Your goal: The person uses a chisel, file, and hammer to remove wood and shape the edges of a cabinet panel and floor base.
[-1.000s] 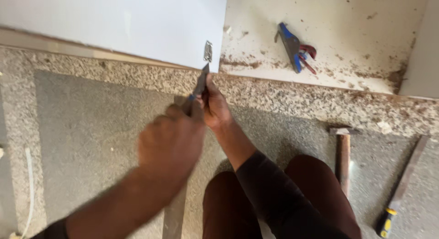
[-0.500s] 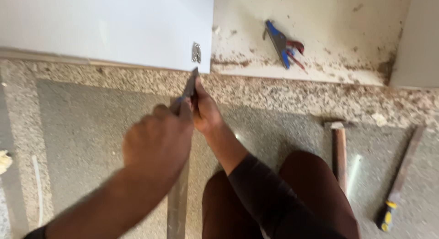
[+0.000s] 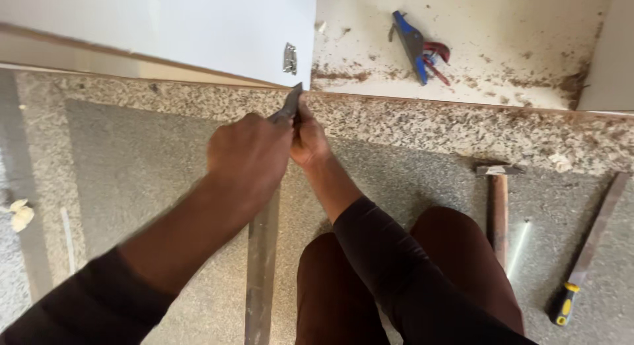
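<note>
Speckled granite flooring runs under both hands, which meet at the edge of a white cabinet door [image 3: 198,28]: the left hand [image 3: 247,157] is wrapped shut around the upper part of a long flat metal strip [image 3: 262,266], whose pointed tip [image 3: 292,97] pokes up toward the small hinge [image 3: 289,58], while the right hand [image 3: 309,139] pinches the same strip just below that tip. Off to the right a hammer [image 3: 496,200] and a yellow-handled chisel [image 3: 588,252] lie on the floor, well apart from the hands, and blue-and-red pliers [image 3: 417,44] rest on the dusty cabinet base [image 3: 502,28].
</note>
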